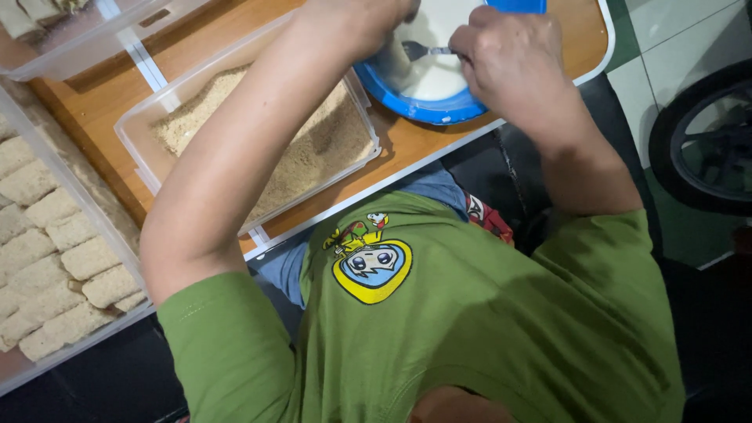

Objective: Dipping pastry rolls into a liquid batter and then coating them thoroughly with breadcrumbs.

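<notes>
A fork (419, 51) is gripped in the right hand (509, 55), fingers curled tight round the handle, tines held over white batter in a blue bowl (439, 110) at the far edge of the wooden worktop (102, 117). The left hand (368, 19) is reached into the same bowl; its fingers are cut off by the frame's top edge, so whether spread or pinching can't be told. Just beside the bowl, under the left forearm, a clear tub of breadcrumbs (313, 149) is seen. Breaded pieces (63, 266) are laid in rows in a clear tray at left. A green T-shirt w/ cartoon print (376, 266) is worn.
</notes>
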